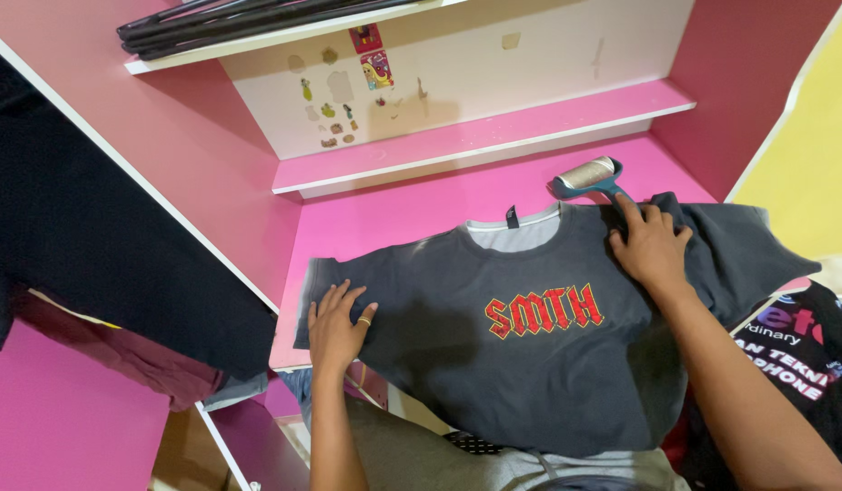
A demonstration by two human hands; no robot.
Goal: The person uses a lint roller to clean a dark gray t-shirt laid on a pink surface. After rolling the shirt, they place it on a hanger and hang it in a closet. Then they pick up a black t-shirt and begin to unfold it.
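A dark grey t-shirt (530, 364) with red and yellow letters on the chest lies spread front-up on a pink desk (384, 218). My left hand (337, 320) rests flat on the shirt's left sleeve, fingers apart, a ring on one finger. My right hand (651, 244) is at the shirt's right shoulder, gripping the handle of a teal lint roller (588, 176) whose pale roll lies on the desk just past the collar.
A pink shelf (494, 136) runs above the desk, with small stickers on the white back panel (348, 100). Dark rods (221, 20) lie on the top shelf. Black clothing (93, 245) hangs at left; another printed black shirt (803, 355) lies at right.
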